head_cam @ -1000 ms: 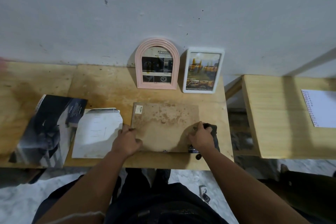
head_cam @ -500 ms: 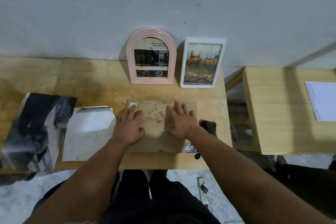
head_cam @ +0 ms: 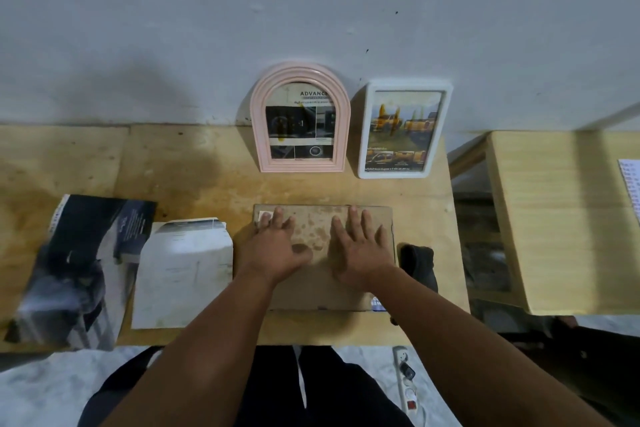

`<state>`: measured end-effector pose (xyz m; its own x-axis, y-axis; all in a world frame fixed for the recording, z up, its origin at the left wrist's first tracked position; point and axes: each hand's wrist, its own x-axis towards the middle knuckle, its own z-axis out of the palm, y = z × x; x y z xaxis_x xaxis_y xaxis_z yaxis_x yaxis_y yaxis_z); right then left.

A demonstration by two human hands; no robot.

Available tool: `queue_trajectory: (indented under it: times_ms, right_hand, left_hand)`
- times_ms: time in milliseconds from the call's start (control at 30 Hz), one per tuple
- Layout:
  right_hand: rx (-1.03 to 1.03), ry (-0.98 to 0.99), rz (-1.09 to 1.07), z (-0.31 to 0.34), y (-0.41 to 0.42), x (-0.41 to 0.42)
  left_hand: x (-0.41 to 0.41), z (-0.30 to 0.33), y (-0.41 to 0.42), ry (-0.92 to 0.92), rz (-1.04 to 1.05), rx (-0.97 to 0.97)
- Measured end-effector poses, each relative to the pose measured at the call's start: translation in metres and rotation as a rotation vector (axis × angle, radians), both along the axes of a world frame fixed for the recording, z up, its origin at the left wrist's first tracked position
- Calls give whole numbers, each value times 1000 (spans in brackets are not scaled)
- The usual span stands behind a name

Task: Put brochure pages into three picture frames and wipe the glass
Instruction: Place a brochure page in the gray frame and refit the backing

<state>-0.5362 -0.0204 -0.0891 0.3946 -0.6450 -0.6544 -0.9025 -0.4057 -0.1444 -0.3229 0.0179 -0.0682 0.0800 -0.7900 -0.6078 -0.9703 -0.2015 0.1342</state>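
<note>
Left hand [head_cam: 277, 250] and right hand [head_cam: 360, 253] lie side by side, palms down, fingers straight and slightly spread, pressing flat on the brown backing board [head_cam: 318, 222] of a third frame that lies face down on the wooden table [head_cam: 194, 180]. Neither hand curls round or pinches anything. The left fingertips [head_cam: 268, 218] reach the board's corner at 10 o'clock, beside a small pale sticker; the right fingertips [head_cam: 353, 213] reach its far edge at 12 o'clock.

Step in hand, as judged: seating the backing of frame 3 of 3, the page presumably beneath it. A scrap of printed paper shows at the board's near corner, at 5 o'clock from the right hand; whether the backing is fully seated cannot be told.

Next move, as judged: fasten the back, turn the frame glass side up, then wipe. This calls for even pressure so the page does not shift, and a grip at 2 opposite edges for the turn.

Outward from the hands: a dark cloth [head_cam: 417, 265] lies just beside the board at 3 o'clock. At 9 o'clock lies a loose page [head_cam: 183, 274], and beyond it the brochure [head_cam: 79, 267]. At 12 o'clock, against the wall, stand the pink arched frame [head_cam: 299, 168] and, just beside it at 1 o'clock, the white frame [head_cam: 396, 173], both already holding pages.
</note>
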Motion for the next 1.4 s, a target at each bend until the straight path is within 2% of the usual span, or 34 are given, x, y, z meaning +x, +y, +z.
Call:
queue_trajectory:
  times_ms: [133,300,500,667,733,867,1067,1267,1400]
  right_hand:
    - [-52,-29,1,8,0,-2]
    - [-81,-6,-154,6,9,-9]
    - [-60,83,-114,8,5,-1]
    - [-43,89,-108,16,4,0]
    - [-61,78,-89,15,7,1]
    - [-75,31,43,3,8,1]
    - [11,109,69,6,-4,8]
    - [48,-27,12,22,-2,2]
    - [-55,-105,-85,25,27,-23]
  left_hand:
    - [-1,8,-10,-38,-45,57]
    - [-3,10,-13,-74,-65,80]
    - [-10,11,-11,-84,-63,67]
    - [-28,9,-1,-44,-217,-117]
    - [-30,-1,4,-3,-277,-102]
    - [-29,-15,10,5,-267,-97]
    - [-27,-8,-1,-15,-280,-127]
    - [-19,7,-19,74,-276,-53]
    - [6,-5,20,31,-248,-37]
